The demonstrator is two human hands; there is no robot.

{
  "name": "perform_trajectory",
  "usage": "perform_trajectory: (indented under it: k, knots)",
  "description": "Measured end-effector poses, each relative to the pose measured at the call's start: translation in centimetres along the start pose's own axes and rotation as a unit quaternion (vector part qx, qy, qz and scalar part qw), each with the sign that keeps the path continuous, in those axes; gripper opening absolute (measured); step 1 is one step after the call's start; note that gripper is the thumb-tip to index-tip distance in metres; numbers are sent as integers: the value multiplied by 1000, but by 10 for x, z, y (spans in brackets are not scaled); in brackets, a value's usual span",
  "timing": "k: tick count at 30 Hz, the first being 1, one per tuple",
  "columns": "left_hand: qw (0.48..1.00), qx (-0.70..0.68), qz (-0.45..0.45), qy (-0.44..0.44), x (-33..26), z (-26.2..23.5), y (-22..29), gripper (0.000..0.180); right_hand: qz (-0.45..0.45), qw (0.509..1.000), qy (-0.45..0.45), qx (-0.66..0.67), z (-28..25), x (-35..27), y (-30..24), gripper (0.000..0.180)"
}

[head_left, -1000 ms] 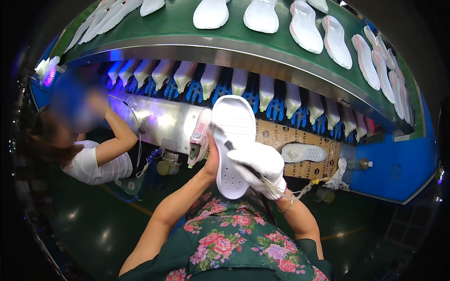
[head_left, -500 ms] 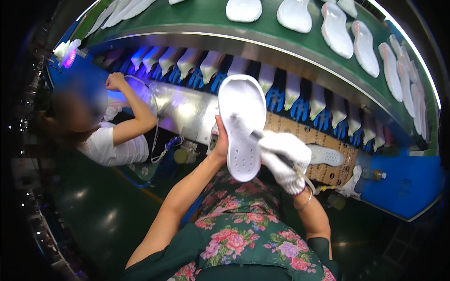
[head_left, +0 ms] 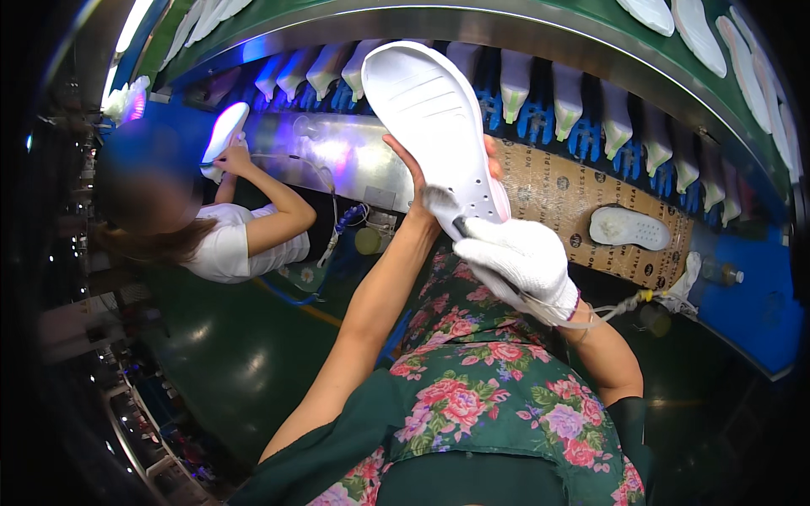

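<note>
A white shoe sole (head_left: 426, 105) is held up in front of me, its far end leaning left. Ridges cross its far part, and small holes dot the near end. My bare left hand (head_left: 419, 196) grips it from beneath, with fingertips showing past the right edge. My right hand (head_left: 527, 266), in a white knitted glove, is closed on a brush (head_left: 440, 201). The brush's bristles are at the sole's near end, by the left edge. A thin clear tube (head_left: 603, 314) runs by the gloved wrist.
Another sole (head_left: 629, 229) lies on a cardboard sheet (head_left: 553, 198) to the right. White shoe forms (head_left: 516, 80) hang in a row with blue holders under the shelf. More soles (head_left: 699, 38) sit on the green surface above. At left, a co-worker (head_left: 240, 228) holds a sole. A bottle (head_left: 721, 272) stands far right.
The sole has moved farther from me and turned, its far end now leaning left. My brush has gone from the sole's middle to its near end. The co-worker now holds a sole.
</note>
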State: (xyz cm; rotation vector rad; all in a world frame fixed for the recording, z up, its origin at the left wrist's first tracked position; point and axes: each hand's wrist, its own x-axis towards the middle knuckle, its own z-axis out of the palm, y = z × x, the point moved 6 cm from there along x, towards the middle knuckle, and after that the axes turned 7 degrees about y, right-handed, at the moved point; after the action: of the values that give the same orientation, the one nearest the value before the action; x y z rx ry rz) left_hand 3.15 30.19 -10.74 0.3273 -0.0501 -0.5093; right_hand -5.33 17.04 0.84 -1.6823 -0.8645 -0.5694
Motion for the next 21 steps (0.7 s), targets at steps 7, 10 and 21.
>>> perform_trajectory:
  k: [7, 10, 21]
  knots:
    - [1000, 0, 25, -15, 13, 2, 11, 117, 13, 997, -18, -75, -2, 3, 9, 34]
    - [998, -20, 44, 37, 12, 0, 11, 122, 73, 994, -28, 79, 3, -11, 10, 31]
    - [995, 81, -46, -32, 30, 4, 21, 121, 86, 986, -91, 106, 13, -16, 11, 33]
